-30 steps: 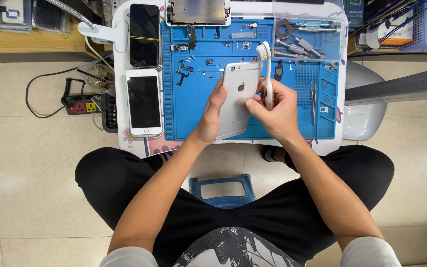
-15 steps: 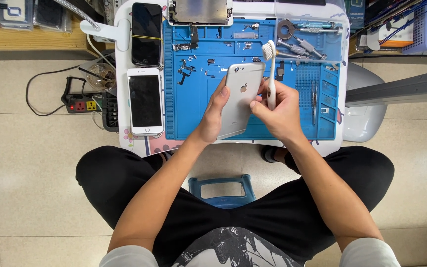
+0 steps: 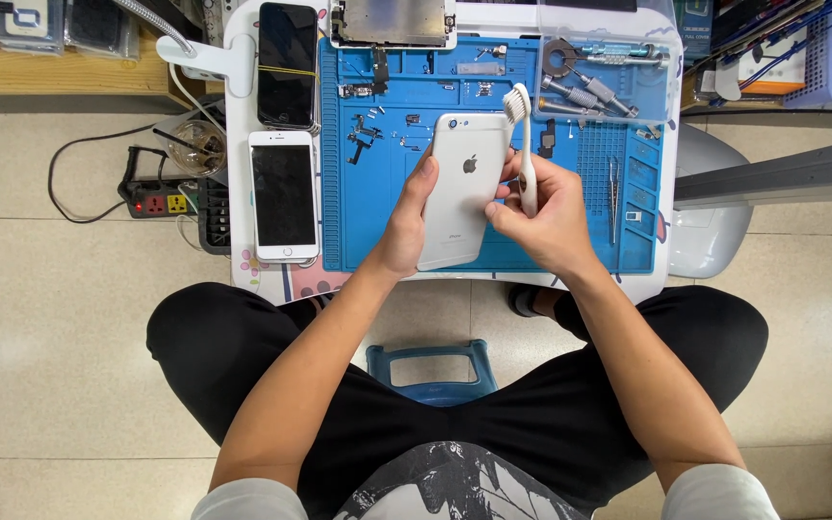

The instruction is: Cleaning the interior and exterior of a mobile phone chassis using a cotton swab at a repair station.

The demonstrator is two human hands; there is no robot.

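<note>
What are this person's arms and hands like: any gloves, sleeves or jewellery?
Both arms are bare from the short pale grey sleeves down. The left hand and right hand wear no gloves, and no watch, ring or bracelet shows on either wrist or finger.

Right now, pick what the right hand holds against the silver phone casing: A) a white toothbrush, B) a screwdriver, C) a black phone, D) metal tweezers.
A: the right hand holds a white toothbrush, bristles up beside the top edge of the silver phone casing, which the left hand supports; the metal tweezers lie on the blue mat.
</note>
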